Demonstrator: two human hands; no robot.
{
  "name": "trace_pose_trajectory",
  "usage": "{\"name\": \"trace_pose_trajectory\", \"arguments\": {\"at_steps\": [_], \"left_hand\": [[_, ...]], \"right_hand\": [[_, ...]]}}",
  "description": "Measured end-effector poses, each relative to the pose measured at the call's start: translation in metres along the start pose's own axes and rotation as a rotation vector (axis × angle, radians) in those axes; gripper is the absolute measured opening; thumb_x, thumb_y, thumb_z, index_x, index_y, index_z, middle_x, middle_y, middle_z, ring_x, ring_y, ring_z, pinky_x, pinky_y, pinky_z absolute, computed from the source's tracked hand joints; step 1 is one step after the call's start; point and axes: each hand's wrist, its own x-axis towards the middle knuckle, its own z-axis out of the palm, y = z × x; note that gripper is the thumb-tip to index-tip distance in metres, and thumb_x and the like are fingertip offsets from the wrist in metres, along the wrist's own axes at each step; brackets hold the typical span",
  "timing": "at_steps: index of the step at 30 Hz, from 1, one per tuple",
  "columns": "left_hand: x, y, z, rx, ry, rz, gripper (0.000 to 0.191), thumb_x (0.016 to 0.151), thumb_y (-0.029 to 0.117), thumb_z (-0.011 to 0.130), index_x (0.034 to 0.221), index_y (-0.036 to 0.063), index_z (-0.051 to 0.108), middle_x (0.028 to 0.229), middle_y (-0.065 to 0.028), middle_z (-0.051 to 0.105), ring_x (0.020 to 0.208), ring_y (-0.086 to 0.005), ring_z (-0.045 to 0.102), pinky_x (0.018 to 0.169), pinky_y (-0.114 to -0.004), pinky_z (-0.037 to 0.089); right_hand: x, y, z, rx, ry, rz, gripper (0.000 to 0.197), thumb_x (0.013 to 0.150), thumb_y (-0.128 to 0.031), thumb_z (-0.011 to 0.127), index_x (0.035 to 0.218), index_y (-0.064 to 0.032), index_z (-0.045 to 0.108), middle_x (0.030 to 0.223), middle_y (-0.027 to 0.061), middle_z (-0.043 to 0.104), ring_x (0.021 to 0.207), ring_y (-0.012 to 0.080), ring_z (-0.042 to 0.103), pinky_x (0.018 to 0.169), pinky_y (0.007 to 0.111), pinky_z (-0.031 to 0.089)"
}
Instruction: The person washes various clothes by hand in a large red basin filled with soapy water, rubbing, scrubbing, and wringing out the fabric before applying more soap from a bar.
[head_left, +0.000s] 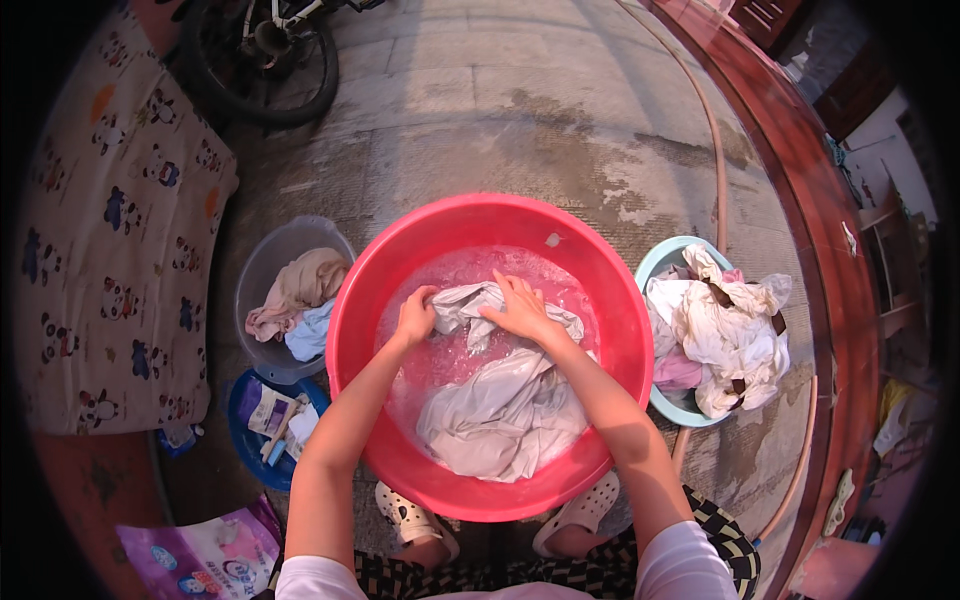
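A large red plastic basin (491, 510) holds soapy water and a soaked pale grey cloth (510, 420), whose bulk lies toward the near side. My left hand (417, 315) pinches the left end of a bunched upper part of the cloth, thumb and fingers closed on its edge. My right hand (517, 306) lies over the same bunched part, fingers spread on top of it; whether it grips is not clear. Suds float around the cloth. The link between the bunched part and the near bulk is partly hidden by my right forearm.
At left stand a clear plastic basin (251, 292) of clothes and a blue basin (244, 450) with a brush and packets. A purple detergent bag (202, 551) lies nearer. A light blue basin (679, 420) heaped with clothes stands right. A hose (716, 157) and a bicycle wheel (322, 90) are beyond.
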Motion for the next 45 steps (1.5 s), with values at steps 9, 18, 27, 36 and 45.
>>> {"name": "trace_pose_trajectory", "arguments": {"at_steps": [9,18,27,36,45], "left_hand": [[0.0,-0.002,0.085,0.592,0.386,0.175,0.063,0.089,0.037,0.048,0.143,0.0143,0.024,0.144,-0.0229,0.022,0.13,-0.044,0.022,0.104,-0.054,0.022],[0.022,0.022,0.082,0.644,-0.259,-0.141,0.063,0.074,0.019,0.064,0.132,0.0081,0.041,0.123,-0.0225,0.051,0.111,-0.0367,0.051,0.094,-0.04,0.041],[0.024,0.0,0.079,-0.502,0.35,0.0,0.064,0.073,0.012,0.063,0.133,0.0088,0.04,0.117,-0.0126,0.056,0.106,-0.0292,0.055,0.09,-0.038,0.045],[0.03,-0.005,0.079,-1.668,-0.257,0.15,0.055,0.086,0.053,0.044,0.111,0.0054,0.053,0.11,-0.0123,0.058,0.105,-0.0303,0.054,0.095,-0.043,0.042],[0.003,0.01,0.098,-1.734,-0.256,0.096,0.053,0.089,0.052,0.04,0.109,0.0054,0.055,0.109,-0.0128,0.059,0.103,-0.0301,0.056,0.09,-0.044,0.044]], "right_hand": [[-0.005,0.044,0.047,-0.214,0.228,0.096,0.079,0.082,-0.047,0.055,0.144,-0.0123,0.018,0.148,0.0205,0.013,0.138,0.0375,0.008,0.108,0.056,0.009],[-0.01,0.098,0.044,-0.384,0.2,-0.001,0.063,0.08,-0.026,0.058,0.136,-0.0091,0.035,0.135,0.0193,0.036,0.125,0.0362,0.032,0.102,0.052,0.025],[0.0,0.055,0.051,0.016,0.431,0.272,0.038,0.077,-0.026,0.061,0.107,-0.005,0.057,0.113,0.0158,0.055,0.116,0.0337,0.044,0.095,0.046,0.035],[-0.028,-0.057,0.047,0.241,0.706,-0.043,0.035,0.066,-0.026,0.063,0.09,-0.001,0.058,0.096,0.0164,0.059,0.095,0.033,0.053,0.084,0.044,0.038],[-0.053,-0.085,0.036,0.023,0.612,-0.438,0.032,0.064,-0.038,0.071,0.07,-0.0089,0.058,0.074,0.0046,0.058,0.078,0.0207,0.054,0.078,0.039,0.036]]}}
